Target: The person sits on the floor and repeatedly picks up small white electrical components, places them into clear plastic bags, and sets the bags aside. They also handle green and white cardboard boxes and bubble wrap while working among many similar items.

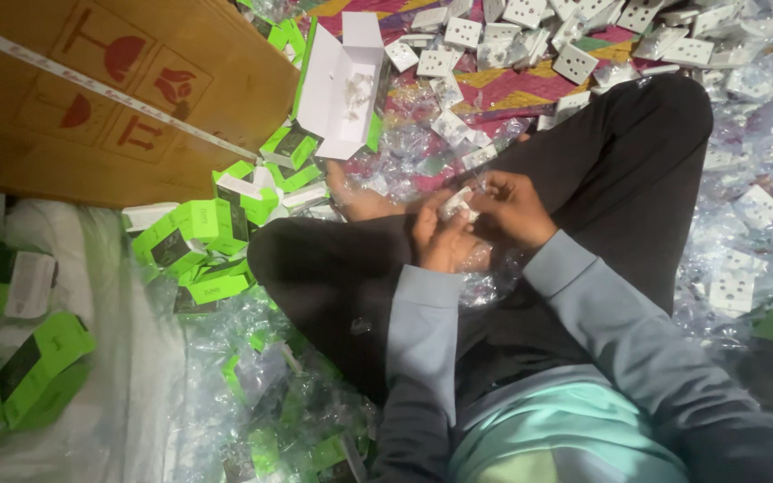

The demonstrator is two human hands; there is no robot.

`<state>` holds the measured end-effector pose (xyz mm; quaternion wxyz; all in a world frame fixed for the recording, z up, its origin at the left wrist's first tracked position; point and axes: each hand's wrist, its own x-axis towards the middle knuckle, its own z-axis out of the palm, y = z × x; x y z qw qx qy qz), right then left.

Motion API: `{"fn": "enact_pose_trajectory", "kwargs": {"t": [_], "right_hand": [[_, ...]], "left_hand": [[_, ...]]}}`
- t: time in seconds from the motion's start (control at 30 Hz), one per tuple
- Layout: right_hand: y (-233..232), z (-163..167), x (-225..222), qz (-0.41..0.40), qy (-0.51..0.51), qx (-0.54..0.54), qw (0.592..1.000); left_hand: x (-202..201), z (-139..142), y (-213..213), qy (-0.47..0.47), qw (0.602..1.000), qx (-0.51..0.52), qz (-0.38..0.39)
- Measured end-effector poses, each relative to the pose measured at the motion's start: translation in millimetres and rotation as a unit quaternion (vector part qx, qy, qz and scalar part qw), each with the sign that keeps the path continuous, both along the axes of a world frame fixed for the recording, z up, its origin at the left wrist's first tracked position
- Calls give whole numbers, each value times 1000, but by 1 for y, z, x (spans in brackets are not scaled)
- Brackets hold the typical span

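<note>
There is a single view, taken from a camera on the person's head and aimed steeply down into the lap, so no second view shares any of the scene. It sits close: the grey-blue sleeves run up from the bottom edge to the left hand (437, 240) and right hand (513, 208), which meet just above the middle of the frame. Taking the hands as the landmark, the crossed dark-trousered legs (637, 152) spread to both sides of them, a tilted brown cardboard carton (91, 98) fills the far upper left, and the floor beyond them runs to the top edge.
</note>
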<state>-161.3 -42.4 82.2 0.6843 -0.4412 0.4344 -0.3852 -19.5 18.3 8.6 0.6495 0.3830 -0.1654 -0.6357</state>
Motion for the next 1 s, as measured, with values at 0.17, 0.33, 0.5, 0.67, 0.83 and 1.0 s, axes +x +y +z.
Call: {"fn": "enact_pose_trajectory", "kwargs": {"t": [0.17, 0.33, 0.5, 0.67, 0.83, 1.0], "right_hand": [[3, -2, -9, 8, 59, -38, 998], [-5, 0, -19, 75, 190, -126, 971], [-6, 7, -19, 76, 168, -55, 981], [-6, 11, -23, 119, 173, 72, 975], [-15, 5, -27, 155, 4, 108, 982], [-9, 2, -26, 135, 11, 77, 988]], "left_hand": [[10, 12, 3, -98, 994, -27, -46], [18, 18, 9, -185, 972, -20, -147], [16, 11, 11, -139, 982, -52, -115], [28, 3, 10, -212, 955, -159, -134], [35, 12, 13, -143, 963, -145, -175], [34, 27, 7, 79, 979, -149, -117]]}}
